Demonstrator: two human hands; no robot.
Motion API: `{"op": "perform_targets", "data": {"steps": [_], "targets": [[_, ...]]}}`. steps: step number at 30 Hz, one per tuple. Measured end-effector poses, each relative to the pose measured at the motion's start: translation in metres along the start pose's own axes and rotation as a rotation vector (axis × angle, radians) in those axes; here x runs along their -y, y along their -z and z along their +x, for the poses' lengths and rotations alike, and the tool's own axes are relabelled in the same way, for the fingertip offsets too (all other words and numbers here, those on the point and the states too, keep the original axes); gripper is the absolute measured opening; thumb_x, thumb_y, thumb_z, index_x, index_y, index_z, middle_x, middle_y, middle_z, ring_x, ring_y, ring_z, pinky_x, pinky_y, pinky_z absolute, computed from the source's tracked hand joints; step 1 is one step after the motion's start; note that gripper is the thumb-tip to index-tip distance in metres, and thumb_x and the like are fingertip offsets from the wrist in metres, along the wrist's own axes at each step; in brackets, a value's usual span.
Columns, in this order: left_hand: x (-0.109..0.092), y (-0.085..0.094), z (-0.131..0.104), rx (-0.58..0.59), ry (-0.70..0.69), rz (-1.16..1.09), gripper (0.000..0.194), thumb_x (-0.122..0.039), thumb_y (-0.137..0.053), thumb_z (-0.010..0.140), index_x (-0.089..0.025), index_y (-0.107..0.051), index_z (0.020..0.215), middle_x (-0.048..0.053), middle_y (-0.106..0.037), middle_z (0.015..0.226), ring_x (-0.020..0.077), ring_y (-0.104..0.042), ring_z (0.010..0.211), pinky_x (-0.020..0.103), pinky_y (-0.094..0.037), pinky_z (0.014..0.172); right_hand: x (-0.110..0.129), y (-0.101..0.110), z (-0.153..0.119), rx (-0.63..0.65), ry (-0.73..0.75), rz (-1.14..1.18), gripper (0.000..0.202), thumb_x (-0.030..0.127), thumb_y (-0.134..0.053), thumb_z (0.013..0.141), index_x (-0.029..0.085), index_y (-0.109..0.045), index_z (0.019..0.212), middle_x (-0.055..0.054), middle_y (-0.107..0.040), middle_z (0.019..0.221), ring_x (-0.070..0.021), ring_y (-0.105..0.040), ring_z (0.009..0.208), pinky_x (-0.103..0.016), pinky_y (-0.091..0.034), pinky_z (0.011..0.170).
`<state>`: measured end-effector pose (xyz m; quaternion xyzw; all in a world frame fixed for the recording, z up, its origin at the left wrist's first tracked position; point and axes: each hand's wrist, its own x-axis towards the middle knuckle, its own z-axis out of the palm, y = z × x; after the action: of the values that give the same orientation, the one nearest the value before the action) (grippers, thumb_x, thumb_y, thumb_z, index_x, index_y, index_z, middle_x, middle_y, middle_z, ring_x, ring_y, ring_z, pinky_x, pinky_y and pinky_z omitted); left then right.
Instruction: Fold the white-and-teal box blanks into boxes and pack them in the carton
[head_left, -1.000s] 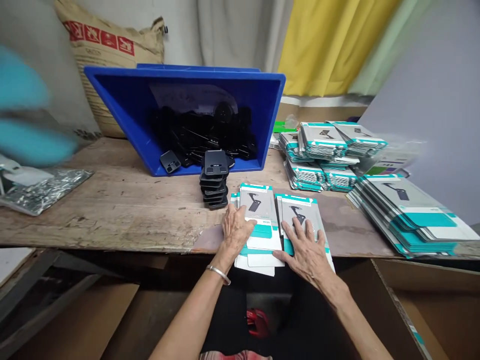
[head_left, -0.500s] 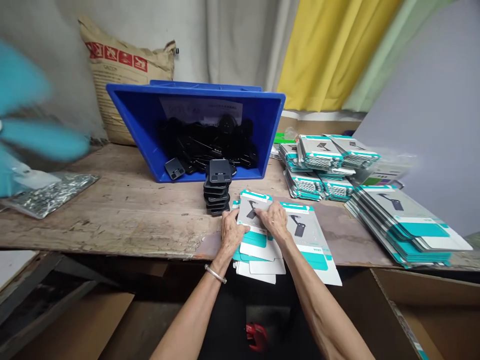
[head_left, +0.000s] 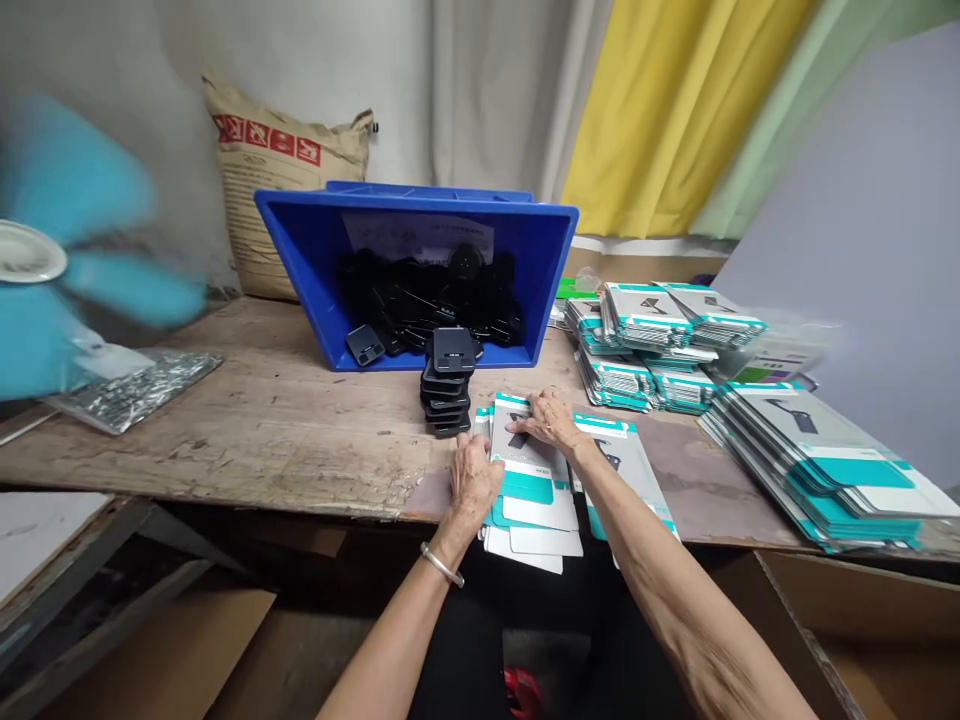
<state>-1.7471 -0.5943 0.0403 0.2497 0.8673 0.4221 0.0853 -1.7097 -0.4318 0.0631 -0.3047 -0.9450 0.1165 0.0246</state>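
Flat printed cartons (head_left: 531, 478) in grey, teal and white lie in a small overlapping pile at the table's front edge. My left hand (head_left: 474, 478) rests along the pile's left side, its fingers bent at the edge. Across the upper part of the top carton lies my right hand (head_left: 549, 420), fingers apart, thumb pointing left over the printed picture. Another flat carton (head_left: 637, 465) sits to the right, partly beneath my right forearm. A stack of black devices (head_left: 448, 385) stands just behind my left hand.
Behind, a blue bin (head_left: 300, 285) on its side holds black parts. Carton stacks (head_left: 649, 345) stand at back right, a larger stack (head_left: 832, 450) at right. At left are a bag of small metal parts (head_left: 150, 385) and a blurred blue fan (head_left: 112, 270). Cardboard boxes sit below.
The view has shifted slightly. My right hand has moved up towards the top edge of the top carton, and my left hand has slid a little lower along the pile's side.
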Motion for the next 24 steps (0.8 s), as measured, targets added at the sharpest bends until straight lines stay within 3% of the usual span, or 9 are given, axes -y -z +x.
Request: {"op": "perform_targets", "data": {"steps": [5,9,13,15,17,20,22,24], "targets": [[0.0,-0.002,-0.008,-0.025,0.033,0.025,0.021,-0.021,-0.067,0.066,-0.019,-0.057,0.084,0.008,-0.058,0.094,0.0258,-0.06,0.09,0.036,-0.042,0.079,-0.005,0.003,0.011,-0.012,0.011,-0.069,0.067,0.066,-0.063,0.07,0.013,-0.061,0.112,-0.018,-0.055,0.117,-0.0327,-0.046,0.114,-0.046,-0.033,0.092],[0.004,-0.004,-0.01,-0.064,0.073,-0.006,0.021,-0.019,-0.068,0.065,-0.02,-0.055,0.082,0.005,-0.059,0.088,0.0231,-0.059,0.084,0.034,-0.042,0.076,-0.002,0.009,0.011,-0.068,0.048,-0.112,0.067,0.067,-0.061,0.072,0.014,-0.062,0.113,-0.017,-0.056,0.112,-0.0326,-0.047,0.11,-0.046,-0.032,0.092],[0.001,0.009,-0.012,-0.115,0.073,-0.103,0.024,-0.021,-0.071,0.061,-0.021,-0.051,0.075,-0.001,-0.054,0.074,0.0179,-0.055,0.072,0.03,-0.041,0.069,0.005,0.039,0.003,-0.178,0.093,-0.134,0.059,0.065,-0.063,0.07,0.019,-0.066,0.106,-0.014,-0.055,0.111,-0.0325,-0.045,0.11,-0.046,-0.031,0.091],[-0.005,0.025,-0.017,-0.081,0.027,-0.332,0.026,-0.022,-0.073,0.057,-0.021,-0.049,0.067,-0.004,-0.048,0.064,0.0136,-0.048,0.061,0.026,-0.038,0.062,0.008,0.065,-0.013,-0.293,0.126,-0.054,0.052,0.063,-0.068,0.067,0.018,-0.067,0.094,-0.011,-0.057,0.102,-0.0295,-0.047,0.104,-0.041,-0.034,0.087],[-0.013,0.044,-0.027,0.094,-0.016,-0.704,0.029,-0.024,-0.075,0.054,-0.019,-0.047,0.06,-0.005,-0.045,0.058,0.01,-0.042,0.053,0.023,-0.034,0.053,0.01,0.093,-0.04,-0.377,0.161,0.152,0.043,0.059,-0.07,0.065,0.018,-0.063,0.078,-0.004,-0.058,0.082,-0.022,-0.051,0.085,-0.033,-0.039,0.075],[-0.023,0.065,-0.047,0.529,0.016,-1.205,0.024,-0.027,-0.075,0.054,-0.017,-0.06,0.07,-0.001,-0.058,0.064,0.0123,-0.052,0.056,0.024,-0.038,0.054,0.013,0.12,-0.092,-0.377,0.233,0.47,0.04,0.056,-0.065,0.07,0.019,-0.051,0.061,0.003,-0.049,0.06,-0.0129,-0.045,0.06,-0.025,-0.035,0.057],[-0.026,0.068,-0.064,0.801,0.083,-1.419,0.035,-0.03,-0.073,0.053,-0.017,-0.067,0.084,0.004,-0.066,0.074,0.0197,-0.061,0.067,0.029,-0.045,0.061,0.016,0.118,-0.123,-0.395,0.257,0.58,0.043,0.056,-0.064,0.07,0.02,-0.047,0.056,0.004,-0.047,0.056,-0.0112,-0.042,0.055,-0.024,-0.034,0.053],[-0.025,0.064,-0.084,0.995,0.152,-1.527,0.045,-0.039,-0.069,0.053,-0.015,-0.069,0.091,0.009,-0.069,0.079,0.0271,-0.065,0.074,0.035,-0.049,0.065,0.019,0.102,-0.147,-0.415,0.227,0.645,0.044,0.055,-0.065,0.071,0.02,-0.045,0.054,0.004,-0.045,0.053,-0.0109,-0.042,0.052,-0.023,-0.034,0.05]]}}
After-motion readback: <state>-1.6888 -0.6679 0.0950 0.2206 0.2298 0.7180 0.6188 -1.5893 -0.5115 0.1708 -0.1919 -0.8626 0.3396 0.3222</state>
